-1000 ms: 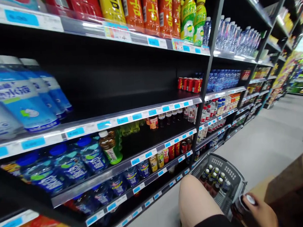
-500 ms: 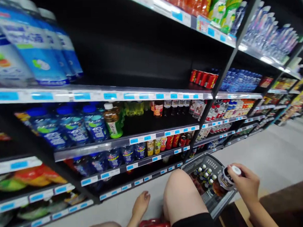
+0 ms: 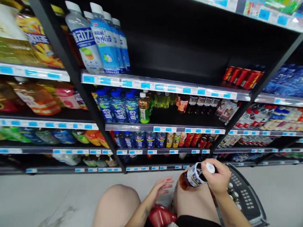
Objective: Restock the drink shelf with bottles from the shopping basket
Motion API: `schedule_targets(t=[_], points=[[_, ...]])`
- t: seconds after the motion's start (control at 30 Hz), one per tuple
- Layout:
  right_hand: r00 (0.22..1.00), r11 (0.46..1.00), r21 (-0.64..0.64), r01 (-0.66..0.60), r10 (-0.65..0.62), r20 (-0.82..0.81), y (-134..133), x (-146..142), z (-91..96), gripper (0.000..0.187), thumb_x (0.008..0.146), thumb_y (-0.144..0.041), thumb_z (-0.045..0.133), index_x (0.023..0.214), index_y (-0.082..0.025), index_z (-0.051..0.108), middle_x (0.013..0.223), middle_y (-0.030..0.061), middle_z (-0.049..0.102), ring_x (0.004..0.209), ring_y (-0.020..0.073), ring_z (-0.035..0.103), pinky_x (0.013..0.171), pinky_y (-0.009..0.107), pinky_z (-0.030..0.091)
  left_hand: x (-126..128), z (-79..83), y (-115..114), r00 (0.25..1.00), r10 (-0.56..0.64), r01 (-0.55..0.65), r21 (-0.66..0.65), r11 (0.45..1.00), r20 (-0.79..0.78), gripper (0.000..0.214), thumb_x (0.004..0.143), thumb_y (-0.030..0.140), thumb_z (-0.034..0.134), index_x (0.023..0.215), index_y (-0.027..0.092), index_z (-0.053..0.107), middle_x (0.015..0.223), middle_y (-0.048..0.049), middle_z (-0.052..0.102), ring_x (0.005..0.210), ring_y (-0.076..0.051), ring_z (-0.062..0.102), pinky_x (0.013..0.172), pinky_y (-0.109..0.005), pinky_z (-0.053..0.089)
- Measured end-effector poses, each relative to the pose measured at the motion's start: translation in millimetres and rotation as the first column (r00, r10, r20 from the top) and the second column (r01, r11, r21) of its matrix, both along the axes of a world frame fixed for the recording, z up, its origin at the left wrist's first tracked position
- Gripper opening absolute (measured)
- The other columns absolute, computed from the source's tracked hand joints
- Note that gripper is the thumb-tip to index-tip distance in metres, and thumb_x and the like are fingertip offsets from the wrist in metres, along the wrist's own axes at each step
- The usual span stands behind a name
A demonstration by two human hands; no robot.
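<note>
My right hand [image 3: 218,175] grips a bottle [image 3: 193,176] of dark brown drink near its white cap. The bottle is tilted, its base pointing left, above my right thigh; its label is white and blue. My left hand [image 3: 162,187] is raised between my knees with its fingers apart and nothing in it, a short way left of the bottle's base. A dark grey shopping basket [image 3: 246,193] stands on the floor at my right, partly hidden by my right arm. Several capped bottles [image 3: 234,195] show inside it.
In front of me stand black shelves [image 3: 164,125] of drinks. The middle shelf holds blue-capped bottles [image 3: 119,108] and a green-labelled tea bottle [image 3: 144,108]. Red cans [image 3: 243,76] lie on the shelf above. Below me is a red stool [image 3: 159,213] on the grey floor [image 3: 59,197].
My right hand has carried the bottle leftward from above the basket to over my right thigh. My left hand has risen and spread its fingers. The view has turned left.
</note>
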State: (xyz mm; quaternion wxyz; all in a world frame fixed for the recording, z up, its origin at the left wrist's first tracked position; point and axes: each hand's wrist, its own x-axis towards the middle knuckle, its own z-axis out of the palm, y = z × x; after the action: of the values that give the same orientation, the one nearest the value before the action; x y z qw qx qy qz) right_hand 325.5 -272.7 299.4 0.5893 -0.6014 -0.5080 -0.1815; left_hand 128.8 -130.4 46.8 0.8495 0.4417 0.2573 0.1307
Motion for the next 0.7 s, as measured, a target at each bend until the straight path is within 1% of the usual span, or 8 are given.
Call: schedule_targets(t=[0.13,0.23,0.27,0.33,0.43,0.5,0.63,0.7], points=[[0.963,0.957,-0.147,-0.25,0.229,-0.143,38.9,-19.6,-8.0,0.014,0.08,-0.025,0.074,0.067,-0.02,0.071,0.062,0.0003,0.071,0.05,0.0144,0.062,0.051,0.023,0.049,-7.9,2.1,1.0,0.947,-0.051,0.121,-0.205,0.971,0.316,0.079,0.083,0.075,0.068,0.138,0.019,0.067,0.135,-0.0169,0.068,0.117,-0.03,0.066,0.096,-0.04,0.051],[0.898,0.893,-0.245,-0.377,0.288,-0.331,67.5,-24.9,-24.5,0.017,0.076,-0.033,0.076,0.065,-0.02,0.072,0.06,0.0015,0.068,0.05,0.0144,0.057,0.05,0.025,0.044,-12.2,1.2,1.2,0.927,-0.015,0.104,-0.216,0.971,0.376,0.077,0.074,0.07,0.081,0.134,0.023,0.069,0.129,-0.0133,0.069,0.103,-0.024,0.067,0.075,-0.03,0.054],[0.872,0.876,-0.261,-0.405,0.285,-0.398,76.7,-24.6,-32.3,0.02,0.075,-0.037,0.078,0.065,-0.02,0.072,0.06,0.0016,0.067,0.05,0.0144,0.056,0.051,0.026,0.043,-12.8,1.2,1.6,0.938,0.005,0.069,-0.2,0.977,0.346,0.077,0.07,0.063,0.087,0.134,0.025,0.069,0.125,-0.0117,0.07,0.093,-0.02,0.067,0.064,-0.024,0.049],[0.812,0.858,-0.265,-0.44,0.254,-0.526,93.7,-21.8,-51.6,0.027,0.072,-0.045,0.081,0.065,-0.019,0.073,0.06,0.002,0.066,0.053,0.0149,0.055,0.053,0.027,0.042,-11.9,2.3,2.4,0.962,-0.074,0.117,-0.152,0.981,0.264,0.083,0.061,0.058,0.094,0.13,0.021,0.07,0.12,-0.0124,0.07,0.079,-0.016,0.064,0.054,-0.02,0.041],[0.726,0.857,-0.247,-0.453,0.193,-0.66,112.2,-16.8,-88.8,0.037,0.071,-0.054,0.083,0.069,-0.019,0.073,0.068,0.0032,0.068,0.061,0.0164,0.056,0.059,0.029,0.046,-5.0,5.8,-0.2,0.957,-0.251,0.266,-0.088,0.96,0.147,0.083,0.052,0.05,0.099,0.121,0.015,0.071,0.102,-0.0114,0.073,0.067,-0.013,0.059,0.052,-0.021,0.037],[0.704,0.856,-0.271,-0.441,0.142,-0.696,118.6,-14.9,-116.1,0.042,0.074,-0.059,0.081,0.083,-0.019,0.077,0.073,0.0027,0.067,0.066,0.0176,0.058,0.066,0.031,0.051,1.4,7.7,-5.0,0.96,-0.275,0.278,-0.046,0.96,0.057,0.074,0.053,0.044,0.099,0.114,0.012,0.072,0.092,-0.0091,0.073,0.067,-0.015,0.06,0.058,-0.024,0.043],[0.697,0.834,-0.408,-0.371,-0.04,-0.716,119.4,-11.9,-162.2,0.06,0.079,-0.07,0.071,0.111,-0.021,0.078,0.093,0.0058,0.065,0.092,0.0241,0.065,0.092,0.04,0.056,12.6,5.9,-11.6,0.994,-0.082,0.086,0.046,0.995,-0.078,0.056,0.057,0.045,0.096,0.094,0.012,0.07,0.087,-0.007,0.073,0.077,-0.02,0.066,0.074,-0.032,0.052],[0.64,0.792,-0.434,-0.429,-0.073,-0.765,116.5,-9.9,-175.8,0.065,0.079,-0.072,0.07,0.121,-0.023,0.075,0.112,0.009,0.066,0.112,0.028,0.064,0.102,0.044,0.054,16.4,3.6,-10.6,0.992,0.018,-0.004,0.109,0.994,-0.127,0.055,0.056,0.044,0.095,0.095,0.014,0.068,0.083,-0.0046,0.073,0.078,-0.021,0.067,0.076,-0.034,0.054]])
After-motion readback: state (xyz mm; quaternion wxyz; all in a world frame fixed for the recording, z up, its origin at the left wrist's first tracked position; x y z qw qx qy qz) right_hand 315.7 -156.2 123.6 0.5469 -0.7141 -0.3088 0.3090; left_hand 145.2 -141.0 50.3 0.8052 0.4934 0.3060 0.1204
